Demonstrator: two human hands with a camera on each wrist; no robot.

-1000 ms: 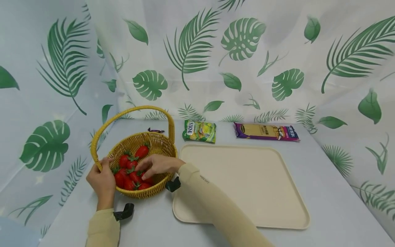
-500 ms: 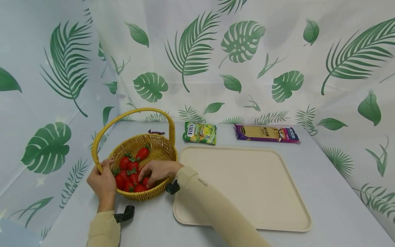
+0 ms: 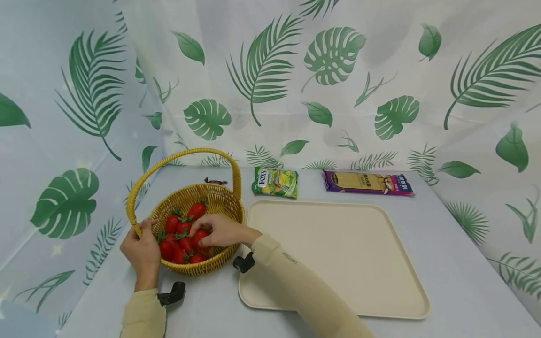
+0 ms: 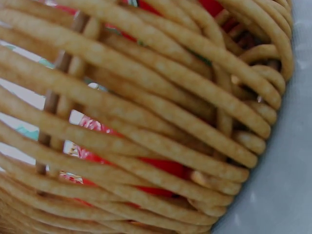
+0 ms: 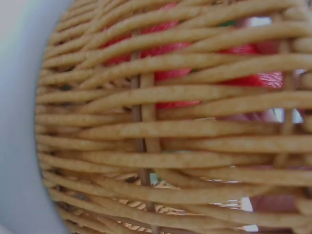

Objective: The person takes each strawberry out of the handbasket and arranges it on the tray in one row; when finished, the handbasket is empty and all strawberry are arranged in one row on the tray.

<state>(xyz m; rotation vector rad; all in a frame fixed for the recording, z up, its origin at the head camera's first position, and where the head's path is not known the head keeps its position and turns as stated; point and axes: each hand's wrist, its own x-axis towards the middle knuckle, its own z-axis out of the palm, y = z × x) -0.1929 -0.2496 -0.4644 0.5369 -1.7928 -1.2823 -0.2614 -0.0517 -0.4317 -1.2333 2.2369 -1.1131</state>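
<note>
A yellow wicker basket (image 3: 198, 269) with a tall hoop handle holds several red strawberries (image 3: 172, 224) with green leaves, heaped toward its left side. My left hand (image 3: 142, 251) grips the basket at its left rim, where the handle's foot joins. Inside the basket, my right hand (image 3: 221, 230) pinches one strawberry (image 3: 200, 238) between thumb and fingers, over the right side of the heap. Both wrist views are filled by the woven basket wall (image 4: 146, 105), with red fruit showing through the gaps; neither hand's grip shows there.
A beige tray (image 3: 338, 253) lies right of the basket, under the right forearm. Behind it are a green candy bag (image 3: 275, 182) and a long purple-and-gold packet (image 3: 368, 182). A small purple wrapped candy (image 3: 215, 181) lies behind the basket. Leaf-print curtains surround the table.
My right hand has closed on a strawberry and risen slightly with it from the right side of the heap. The left hand keeps its place on the basket.
</note>
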